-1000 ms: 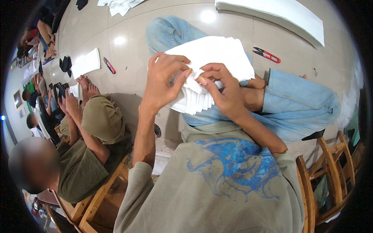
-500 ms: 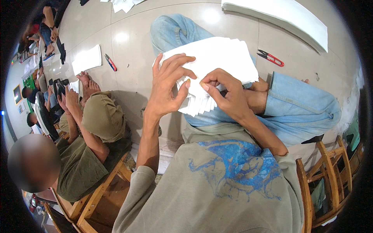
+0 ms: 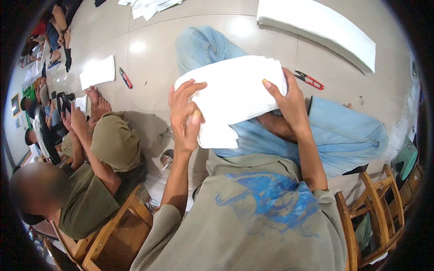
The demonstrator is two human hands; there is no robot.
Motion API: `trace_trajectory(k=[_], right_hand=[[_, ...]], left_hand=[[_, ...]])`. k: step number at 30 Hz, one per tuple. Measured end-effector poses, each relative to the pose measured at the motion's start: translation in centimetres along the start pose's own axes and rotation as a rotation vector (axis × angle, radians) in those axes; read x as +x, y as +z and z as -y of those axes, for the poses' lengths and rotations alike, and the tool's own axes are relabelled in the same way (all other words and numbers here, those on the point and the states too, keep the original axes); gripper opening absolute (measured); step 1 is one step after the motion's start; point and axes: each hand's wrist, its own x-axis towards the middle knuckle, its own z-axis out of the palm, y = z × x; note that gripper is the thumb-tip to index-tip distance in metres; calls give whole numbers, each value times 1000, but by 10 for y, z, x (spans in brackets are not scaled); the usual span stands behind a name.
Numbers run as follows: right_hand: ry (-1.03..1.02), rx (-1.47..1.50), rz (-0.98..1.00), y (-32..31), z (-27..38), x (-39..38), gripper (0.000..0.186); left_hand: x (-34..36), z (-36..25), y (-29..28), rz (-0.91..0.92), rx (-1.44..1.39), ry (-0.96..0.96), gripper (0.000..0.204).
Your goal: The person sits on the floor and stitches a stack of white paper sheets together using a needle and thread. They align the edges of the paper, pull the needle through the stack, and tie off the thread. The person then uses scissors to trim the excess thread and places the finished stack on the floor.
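Note:
A stack of white fabric pieces (image 3: 233, 92) lies across my lap, over light blue jeans (image 3: 343, 131). My left hand (image 3: 185, 115) grips the stack's left edge, fingers curled around the layers. My right hand (image 3: 289, 101) holds the right side, thumb on top and fingers wrapped under the edge. The lower left part of the stack hangs down folded beneath my left hand.
A person in an olive shirt and cap (image 3: 113, 140) sits on a wooden chair (image 3: 113, 230) at my left. Red-handled snips (image 3: 309, 80) lie on the pale floor, a red cutter (image 3: 125, 77) by a small white pile (image 3: 97, 72). A large white fabric stack (image 3: 316, 25) lies ahead; another wooden chair (image 3: 384, 207) stands right.
My right hand has moved from the stack's middle to its right edge. My left hand has slid down onto the left edge, and the stack now lies flatter and wider.

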Motion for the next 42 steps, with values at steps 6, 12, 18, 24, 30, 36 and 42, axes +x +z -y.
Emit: trace_trajectory(k=[6,12,18,24,30,36,42], right_hand=[[158,194,65,-7,-3,21,87],[183,266,165,-10,6,36,71],[205,170,96,-11,5,30,67],[113,283,-19,-21,26,16,58],[-233,-43,-288,-43,40,-10,57],[81,282,-337,-170,64,-85,55],[79,-276,-372,-193,-4,-138,55]], left_hand=[[-46,-48,24,-53,355,-232,40],[-56,-45,26,-173,74,-329,44],[-53,-13,-54,-385,-552,-547,39],[-77,70,-85,-513,-992,-871,44],[-56,57,-88,-439,-719,-809,54],[-21,-35,-103,-139,-663,-635,58],[-12,1,-30,55,-571,-686,52]])
